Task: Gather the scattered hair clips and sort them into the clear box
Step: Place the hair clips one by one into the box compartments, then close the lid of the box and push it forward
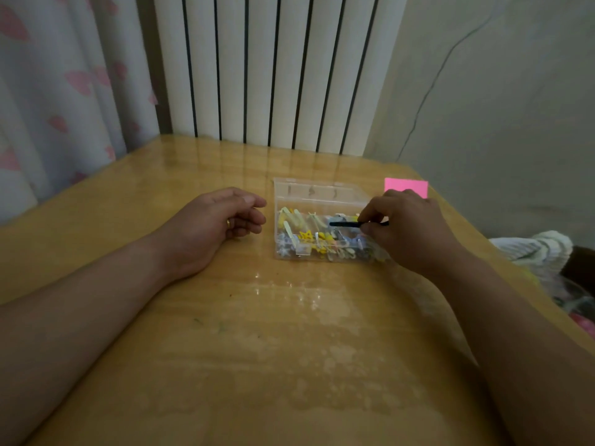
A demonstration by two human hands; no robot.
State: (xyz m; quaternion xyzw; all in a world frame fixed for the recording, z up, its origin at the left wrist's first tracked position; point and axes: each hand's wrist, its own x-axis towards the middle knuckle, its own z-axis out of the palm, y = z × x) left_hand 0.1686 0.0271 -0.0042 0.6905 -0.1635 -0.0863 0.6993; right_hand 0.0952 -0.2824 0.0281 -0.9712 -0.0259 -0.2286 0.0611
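Observation:
The clear box (291,254) stands open on the wooden table, its lid (317,189) tipped back. Several yellow, white and dark hair clips (304,235) lie inside its compartments. My right hand (404,228) hovers over the box's right side, its thumb and fingers pinched on a thin black hair clip (344,224) held level above the contents. My left hand (222,220) rests on the table just left of the box, fingers loosely curled and holding nothing; a ring shows on one finger.
A pink sticky-note pad (406,187) lies behind the box near the table's right edge. A white radiator (273,69) and a curtain (64,91) stand behind the table (257,349). Fabric items (544,246) sit off the right edge.

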